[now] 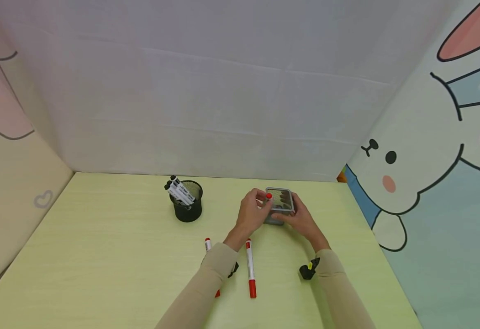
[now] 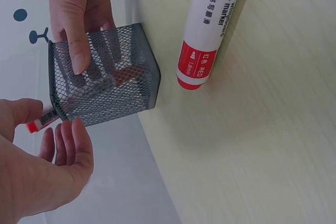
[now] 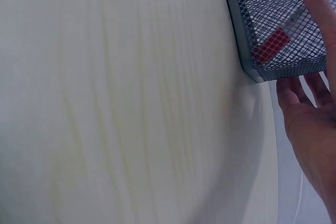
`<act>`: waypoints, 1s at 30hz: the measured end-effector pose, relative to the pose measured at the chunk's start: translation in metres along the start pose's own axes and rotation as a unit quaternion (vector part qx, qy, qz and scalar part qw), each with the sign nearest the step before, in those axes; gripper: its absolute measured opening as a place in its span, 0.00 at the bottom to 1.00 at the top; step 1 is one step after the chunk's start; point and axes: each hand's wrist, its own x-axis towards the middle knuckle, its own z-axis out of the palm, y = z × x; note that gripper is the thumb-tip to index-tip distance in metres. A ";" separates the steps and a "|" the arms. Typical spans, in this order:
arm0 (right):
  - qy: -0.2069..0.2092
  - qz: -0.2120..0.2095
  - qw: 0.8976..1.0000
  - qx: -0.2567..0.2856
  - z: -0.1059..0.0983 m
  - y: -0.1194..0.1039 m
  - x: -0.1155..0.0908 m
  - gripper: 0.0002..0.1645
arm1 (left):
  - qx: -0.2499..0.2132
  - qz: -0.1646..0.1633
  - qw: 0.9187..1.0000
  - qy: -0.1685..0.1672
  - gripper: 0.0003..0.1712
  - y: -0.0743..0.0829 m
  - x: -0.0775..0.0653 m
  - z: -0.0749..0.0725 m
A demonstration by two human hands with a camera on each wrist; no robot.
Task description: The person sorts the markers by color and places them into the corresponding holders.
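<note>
My right hand (image 1: 301,220) grips a grey square mesh pen holder (image 2: 134,90), thumb on one side and fingers on the other. A red whiteboard marker (image 3: 274,44) leans inside, its red body end low in the holder and its red tip (image 2: 33,127) sticking out past the rim. Beside that opening is my left hand (image 1: 253,212), thumb and fingers loosely bent on either side of the marker's end, with a gap between them. In the head view, the holder appears tilted, its mouth turned toward me.
Two more red markers lie on the table: one (image 1: 250,265) in plain view, another (image 1: 208,245) partly behind my left sleeve. A round black mesh cup (image 1: 188,214) with several black-capped markers (image 1: 179,189) stands to the left. White cloth (image 1: 207,100) hangs behind the table.
</note>
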 end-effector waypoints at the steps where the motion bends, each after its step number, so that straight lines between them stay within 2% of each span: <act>1: 0.000 0.003 1.000 -0.001 0.000 0.000 0.000 0.49 | 0.000 -0.001 1.000 -0.001 0.12 0.000 0.000 0.000; 14: 0.002 0.003 1.000 -0.009 0.000 0.000 -0.002 0.49 | 0.005 -0.008 0.999 -0.039 0.23 0.002 -0.008 -0.006; 20: 0.003 0.007 1.000 -0.008 0.000 -0.001 -0.002 0.49 | 0.004 0.002 0.999 -0.045 0.22 0.005 -0.011 -0.007; 30: 0.003 0.004 1.000 -0.009 0.001 -0.002 -0.002 0.49 | -0.008 0.029 0.999 -0.034 0.19 0.006 -0.018 -0.016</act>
